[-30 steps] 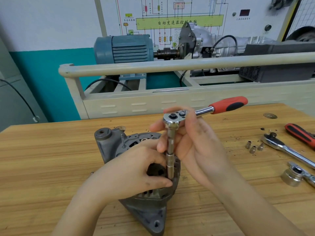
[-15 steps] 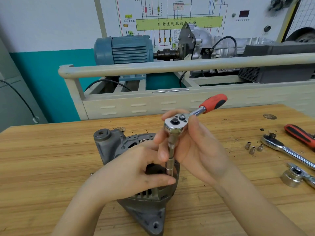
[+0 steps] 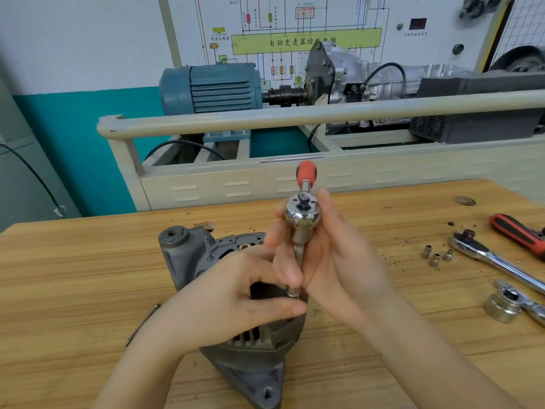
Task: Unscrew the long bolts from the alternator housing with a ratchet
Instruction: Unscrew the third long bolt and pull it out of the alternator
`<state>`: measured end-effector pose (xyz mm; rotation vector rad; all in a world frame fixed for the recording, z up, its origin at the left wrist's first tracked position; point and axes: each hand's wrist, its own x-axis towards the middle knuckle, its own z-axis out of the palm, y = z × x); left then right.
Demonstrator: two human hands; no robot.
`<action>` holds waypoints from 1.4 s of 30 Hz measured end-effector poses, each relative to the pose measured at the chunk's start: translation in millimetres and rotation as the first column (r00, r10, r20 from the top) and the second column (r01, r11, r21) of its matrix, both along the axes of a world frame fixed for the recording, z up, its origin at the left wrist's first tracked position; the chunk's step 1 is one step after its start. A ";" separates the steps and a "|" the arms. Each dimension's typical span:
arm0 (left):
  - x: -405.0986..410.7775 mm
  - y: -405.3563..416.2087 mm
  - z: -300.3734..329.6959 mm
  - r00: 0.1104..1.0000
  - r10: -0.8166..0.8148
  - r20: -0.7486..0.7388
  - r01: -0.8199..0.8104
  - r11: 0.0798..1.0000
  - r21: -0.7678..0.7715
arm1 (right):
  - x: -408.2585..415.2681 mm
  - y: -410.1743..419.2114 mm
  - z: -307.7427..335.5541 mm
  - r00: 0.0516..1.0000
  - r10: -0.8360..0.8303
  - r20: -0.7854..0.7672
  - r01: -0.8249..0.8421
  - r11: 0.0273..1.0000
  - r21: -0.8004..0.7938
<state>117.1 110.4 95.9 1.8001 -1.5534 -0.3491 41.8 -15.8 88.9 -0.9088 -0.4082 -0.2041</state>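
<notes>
The grey alternator housing (image 3: 188, 255) lies on the wooden bench (image 3: 73, 276) in front of me. A chrome ratchet (image 3: 303, 214) with a red handle (image 3: 306, 171) stands upright over it on a long extension bar (image 3: 298, 255) whose lower end meets the housing. My right hand (image 3: 339, 261) grips the ratchet head and the bar. My left hand (image 3: 233, 299) rests on the housing, its thumb and fingers curled round the base of the bar. One long bolt (image 3: 208, 247) sticks up at the far side of the housing. The bolt under the socket is hidden.
A loose long bolt (image 3: 141, 324) lies on the bench left of the housing. At the right lie three small sockets (image 3: 436, 255), a second ratchet (image 3: 495, 258), a red-handled tool (image 3: 516, 231) and a large socket (image 3: 501, 305). A beige rail (image 3: 265, 118) and a motor stand behind.
The ratchet handle has swung counter-clockwise, from pointing right to pointing straight away from me. Both hands have stayed on the tool and the housing.
</notes>
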 end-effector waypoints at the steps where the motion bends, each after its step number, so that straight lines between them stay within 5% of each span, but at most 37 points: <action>1: 0.2 0.0 -0.3 1.000 0.007 -0.001 -0.007 1.000 -0.016 | -0.7 0.5 0.1 1.000 -0.006 0.001 0.006 1.000 0.007; 9: -0.1 -1.5 -3.3 0.996 0.073 -0.044 -0.076 0.994 -0.082 | -5.6 5.4 -0.6 0.987 -0.090 0.130 0.095 0.995 -0.028; 14: 4.2 0.8 -3.8 0.995 0.024 -0.093 -0.022 1.000 0.021 | -2.8 2.1 3.2 0.998 0.055 0.023 -0.054 0.999 -0.003; 20: -0.2 -2.7 -2.3 0.998 0.037 -0.050 -0.041 0.997 -0.069 | -4.5 5.4 -1.8 0.994 -0.060 0.091 0.059 0.998 0.017; 29: 4.4 0.1 -0.1 0.996 -0.036 -0.083 0.036 0.999 0.000 | -1.5 1.4 0.2 0.995 0.099 0.031 -0.101 0.993 0.067; 35: 2.2 -1.9 -3.1 0.998 0.065 -0.014 -0.066 0.996 -0.058 | -5.1 3.5 -0.5 0.996 -0.031 0.081 0.025 0.997 0.074; 42: 5.3 -1.2 -5.0 0.991 0.009 -0.135 -0.005 1.000 0.031 | -0.8 1.0 1.5 0.996 0.084 -0.030 -0.081 0.993 0.091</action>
